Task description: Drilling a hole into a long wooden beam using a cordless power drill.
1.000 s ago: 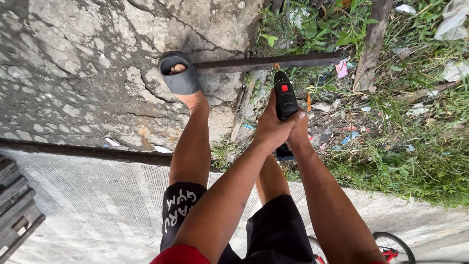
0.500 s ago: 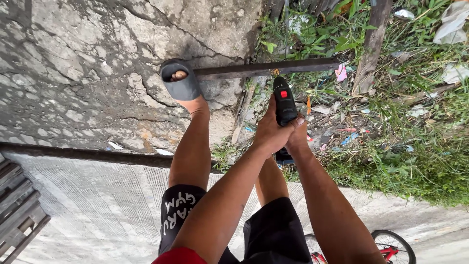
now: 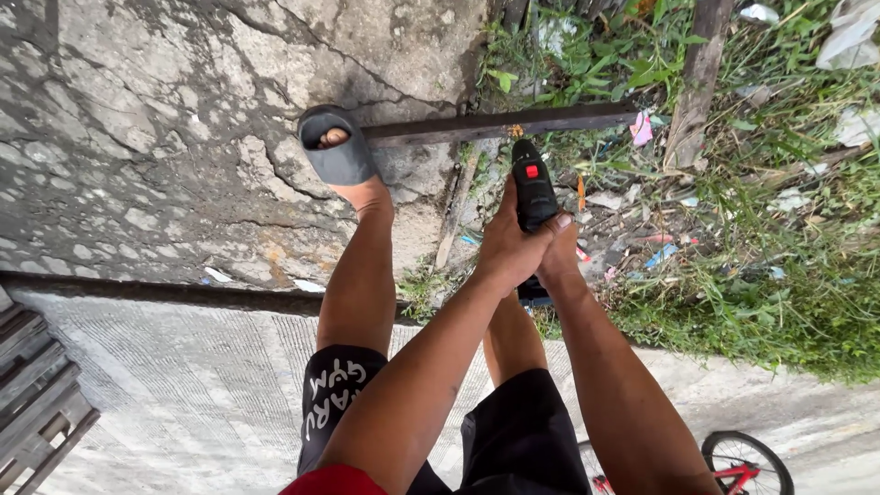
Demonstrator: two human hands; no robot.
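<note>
While one cracked concrete slab fills the far left, one weedy, littered grass patch fills the right. One dark bar lies across their edge, its left end pinned under one foot in a grey slipper. Two hands meet at the centre: the left hand and right hand are both wrapped tight around one black power drill with one red button, its tip touching the bar. One bicycle wheel shows near right.
</note>
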